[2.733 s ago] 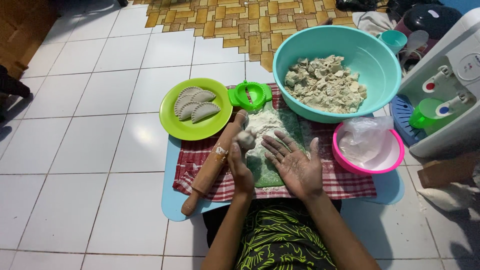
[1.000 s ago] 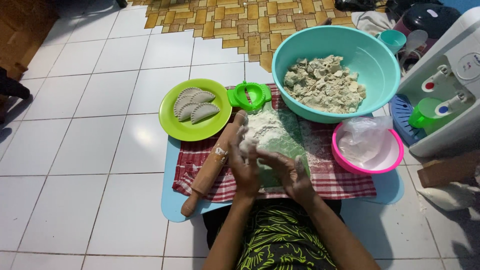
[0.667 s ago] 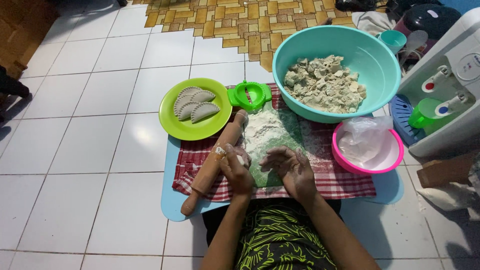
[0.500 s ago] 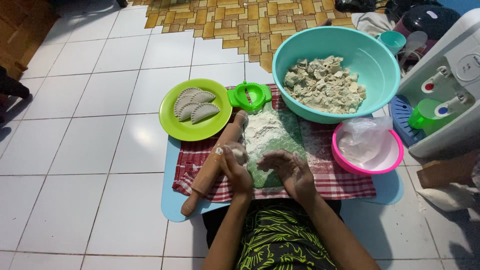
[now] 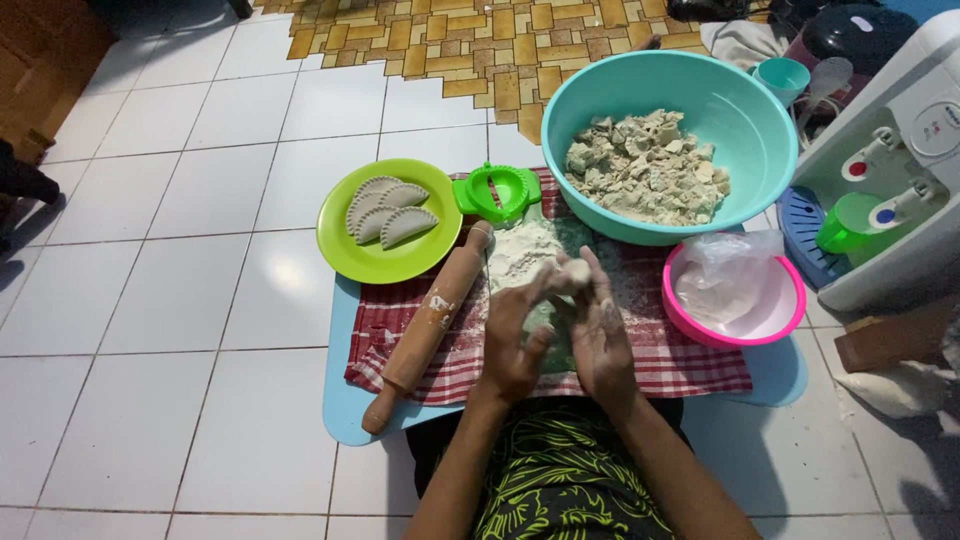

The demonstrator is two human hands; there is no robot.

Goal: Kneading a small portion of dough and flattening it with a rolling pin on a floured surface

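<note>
Two hands, the left hand (image 5: 515, 335) and the right hand (image 5: 600, 335), share one small lump of dough (image 5: 572, 272) between them. One wooden rolling pin (image 5: 432, 318) lies to the left. One green plate (image 5: 388, 220) at the far left carries three folded dumplings (image 5: 388, 210). One green dumpling press (image 5: 497, 192) sits beside it. There are two bowls: one large teal bowl (image 5: 740, 110) far right and one pink bowl (image 5: 785, 310) nearer. One checked cloth (image 5: 690, 355) lies on one blue mat (image 5: 345, 400).

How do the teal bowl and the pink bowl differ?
The teal bowl is larger and holds torn dough chunks; the pink bowl is smaller and holds a clear plastic bag. The teal bowl sits farther from the person, the pink bowl nearer, to the right of the checked cloth. Both are round.
</note>
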